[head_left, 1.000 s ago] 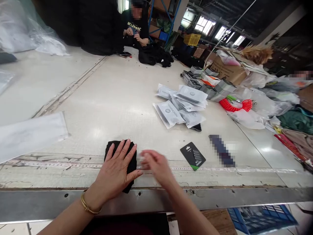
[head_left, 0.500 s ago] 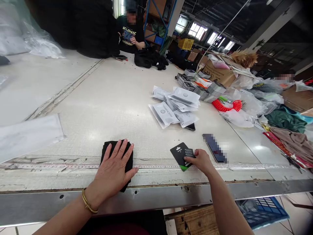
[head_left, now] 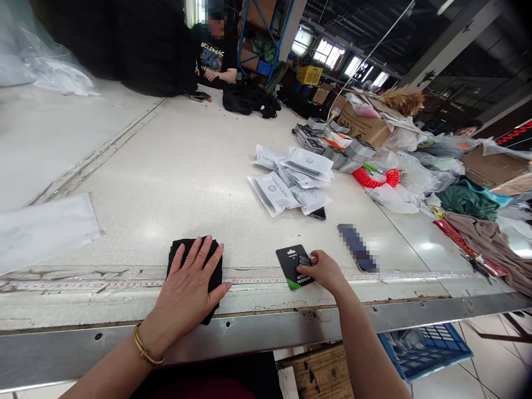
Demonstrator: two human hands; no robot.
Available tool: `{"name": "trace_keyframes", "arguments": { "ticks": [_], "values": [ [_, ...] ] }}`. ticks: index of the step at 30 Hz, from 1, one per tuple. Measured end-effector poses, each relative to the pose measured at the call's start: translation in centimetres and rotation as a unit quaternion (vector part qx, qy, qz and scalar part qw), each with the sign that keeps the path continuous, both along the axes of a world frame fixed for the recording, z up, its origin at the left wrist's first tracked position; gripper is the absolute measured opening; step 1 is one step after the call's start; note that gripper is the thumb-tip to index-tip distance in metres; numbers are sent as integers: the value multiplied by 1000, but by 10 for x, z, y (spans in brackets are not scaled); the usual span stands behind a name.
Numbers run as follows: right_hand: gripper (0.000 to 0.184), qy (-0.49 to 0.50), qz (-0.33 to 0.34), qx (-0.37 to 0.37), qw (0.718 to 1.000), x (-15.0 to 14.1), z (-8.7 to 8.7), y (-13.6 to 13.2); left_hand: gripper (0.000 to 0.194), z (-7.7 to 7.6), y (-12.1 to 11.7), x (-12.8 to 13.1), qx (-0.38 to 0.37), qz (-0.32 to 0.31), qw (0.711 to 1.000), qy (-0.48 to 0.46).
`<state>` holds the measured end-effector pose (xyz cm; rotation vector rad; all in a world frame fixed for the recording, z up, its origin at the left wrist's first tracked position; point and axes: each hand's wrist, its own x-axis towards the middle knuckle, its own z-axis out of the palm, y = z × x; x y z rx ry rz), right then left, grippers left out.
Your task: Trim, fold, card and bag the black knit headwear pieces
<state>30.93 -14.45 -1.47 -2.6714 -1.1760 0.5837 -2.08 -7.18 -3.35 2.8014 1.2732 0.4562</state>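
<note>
My left hand (head_left: 189, 282) lies flat with fingers spread on a folded black cloth (head_left: 176, 252) near the table's front edge. My right hand (head_left: 326, 271) pinches a black cardboard packaging card (head_left: 287, 262) at its right side. The card has a hang hole at the top, a green corner and white lettering that includes "HEADGEAR". A small dark tag (head_left: 305, 260) lies over the card by the fingertips; whether it is attached cannot be made out. A measuring tape (head_left: 257, 281) runs along the table beneath the card and cloth.
Several white printed packets (head_left: 274, 191) are piled farther back, and a phone (head_left: 357, 246) lies right of my right hand. Behind are stacks of cards (head_left: 336, 155) and a red coiled hose (head_left: 376, 178). A white bag (head_left: 45, 230) lies left. Across the table sits a person (head_left: 214, 55).
My right hand has moved left with the card, which has turned a little and is more upright. My left hand stays on the black cloth. The view has shifted slightly.
</note>
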Motion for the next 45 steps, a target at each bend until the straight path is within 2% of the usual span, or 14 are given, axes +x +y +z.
{"name": "trace_keyframes", "arguments": {
  "ticks": [10, 19, 27, 33, 36, 39, 43, 45],
  "values": [
    [33, 2, 43, 0, 999, -16, 3, 9, 65, 3, -2, 0, -17, -1, 1000, -14],
    [53, 45, 37, -1, 998, -17, 1, 9, 65, 3, -2, 0, -16, 2, 1000, -1],
    [38, 35, 51, 0, 998, -28, 2, 10, 65, 3, -1, 0, -15, 1, 1000, -5],
    [63, 48, 94, 22, 994, -29, 6, 14, 65, 4, -2, 0, -16, 2, 1000, -8],
    [49, 43, 109, 19, 993, -28, 7, 20, 65, 5, -2, -1, -19, 2, 1000, -1],
    [46, 44, 104, 14, 994, -28, 5, 23, 65, 5, -2, -1, -21, 1, 1000, 1],
    [43, 90, 97, 4, 991, -33, 6, 21, 66, 3, -2, 0, -29, -3, 1000, -10],
    [40, 189, 99, 23, 977, -41, 12, 19, 66, 3, -2, -1, -38, -4, 999, -21]
  ]
}}
